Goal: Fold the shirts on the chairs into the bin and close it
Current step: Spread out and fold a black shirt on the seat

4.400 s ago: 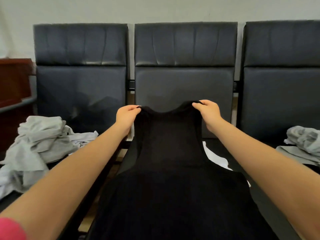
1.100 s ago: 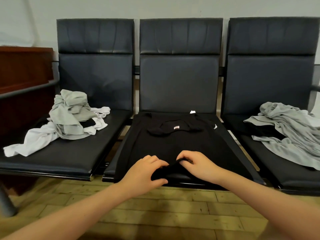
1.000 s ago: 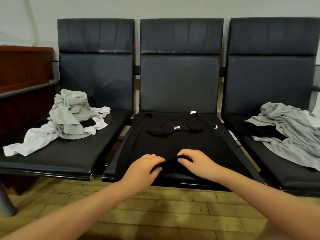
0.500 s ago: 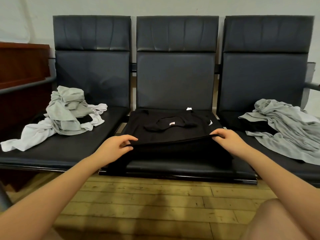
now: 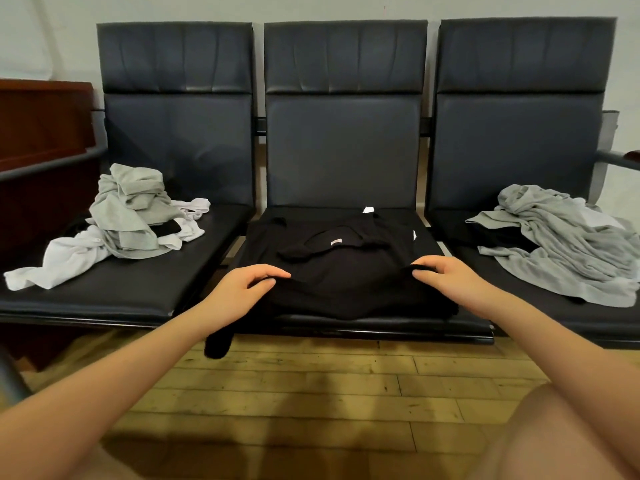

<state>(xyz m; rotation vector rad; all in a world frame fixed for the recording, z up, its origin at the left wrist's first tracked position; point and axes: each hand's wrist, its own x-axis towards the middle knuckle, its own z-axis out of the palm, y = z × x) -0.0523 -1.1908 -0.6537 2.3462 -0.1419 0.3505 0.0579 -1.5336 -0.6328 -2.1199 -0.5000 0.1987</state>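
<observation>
Both hands are on the black shirt (image 5: 346, 268), which lies on the seat of the middle chair (image 5: 341, 154). Left hand (image 5: 242, 289) pinches the folded lower edge of the shirt at its left side, with the thumb under the cloth and the fingers curled over it. Right hand (image 5: 450, 278) pinches the same edge at the right side, fingertips closed on the cloth. Between the two hands the edge is lifted a little and laid toward the far part of the shirt. One black corner of the shirt hangs down over the near rim of the seat, just below the left wrist, above the wooden floor (image 5: 311, 393). Farther on the shirt, the neckline with a small pale label is visible, and a small white tag shows at the far end of the seat. On the left chair (image 5: 180, 133) there is a crumpled heap of grey and white shirts (image 5: 128, 216). On the right chair (image 5: 519, 133) lies a loose grey shirt (image 5: 561, 240), spread over something dark. At the far left stands a dark red wooden cabinet (image 5: 41, 133). Behind the chairs is a pale wall (image 5: 48, 36).
</observation>
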